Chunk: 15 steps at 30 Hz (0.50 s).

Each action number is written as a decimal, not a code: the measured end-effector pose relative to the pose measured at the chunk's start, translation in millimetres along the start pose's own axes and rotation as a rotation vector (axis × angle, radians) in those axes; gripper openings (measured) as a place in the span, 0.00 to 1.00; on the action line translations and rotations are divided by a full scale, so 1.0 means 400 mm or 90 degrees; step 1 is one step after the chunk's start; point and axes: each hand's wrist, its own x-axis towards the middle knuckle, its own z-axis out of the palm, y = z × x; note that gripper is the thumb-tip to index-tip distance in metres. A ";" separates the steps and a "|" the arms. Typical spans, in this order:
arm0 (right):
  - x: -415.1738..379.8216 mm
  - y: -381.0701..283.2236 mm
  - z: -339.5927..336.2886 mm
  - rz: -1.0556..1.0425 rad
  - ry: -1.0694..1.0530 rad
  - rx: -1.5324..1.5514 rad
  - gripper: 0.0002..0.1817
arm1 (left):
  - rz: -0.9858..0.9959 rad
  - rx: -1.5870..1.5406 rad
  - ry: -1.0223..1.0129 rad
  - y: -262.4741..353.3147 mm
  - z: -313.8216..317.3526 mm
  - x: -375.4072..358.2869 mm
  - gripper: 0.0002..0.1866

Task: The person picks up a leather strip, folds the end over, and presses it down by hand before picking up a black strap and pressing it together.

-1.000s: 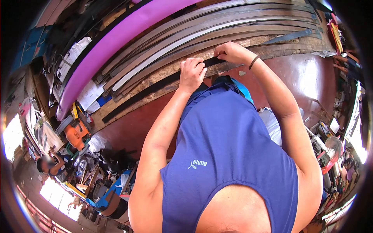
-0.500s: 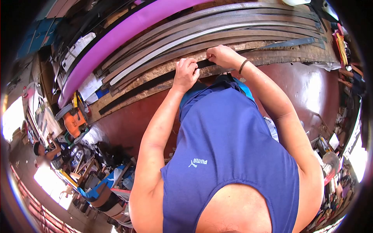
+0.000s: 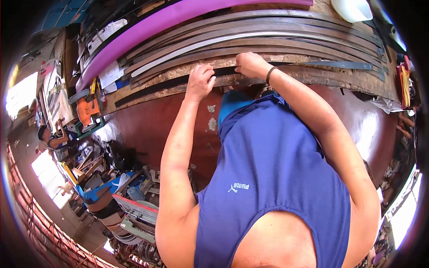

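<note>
A long black strip (image 3: pixel 154 93), perhaps leather or rubber, runs along the front edge of a wooden bench. My left hand (image 3: pixel 200 83) pinches its near edge, fingers curled and thumb bent inward. Farther right, my right hand (image 3: pixel 251 65) is closed on the same strip, with a dark band on the wrist. A short stretch of strip shows between the two hands. Just beyond them lie several long brown and grey strips (image 3: pixel 196 54) and one white strip (image 3: pixel 178 52), side by side. A blue-grey strip end (image 3: pixel 344 65) lies to the right.
A purple roll (image 3: pixel 147 33) lies along the bench's far side. At back right sits a white container (image 3: pixel 353 10). An orange and green tool (image 3: pixel 87 111) stands at the bench's left end. Another person (image 3: pixel 56 138) is at far left. Below the bench is a dark red surface (image 3: pixel 152 134).
My left hand has slid left along the black strip, widening the gap between my hands. My right hand stays near the same place on it. The view has shifted slightly.
</note>
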 end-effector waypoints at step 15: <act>0.030 0.013 -0.018 -0.052 -0.040 0.020 0.15 | 0.033 -0.095 0.011 -0.038 -0.009 -0.003 0.09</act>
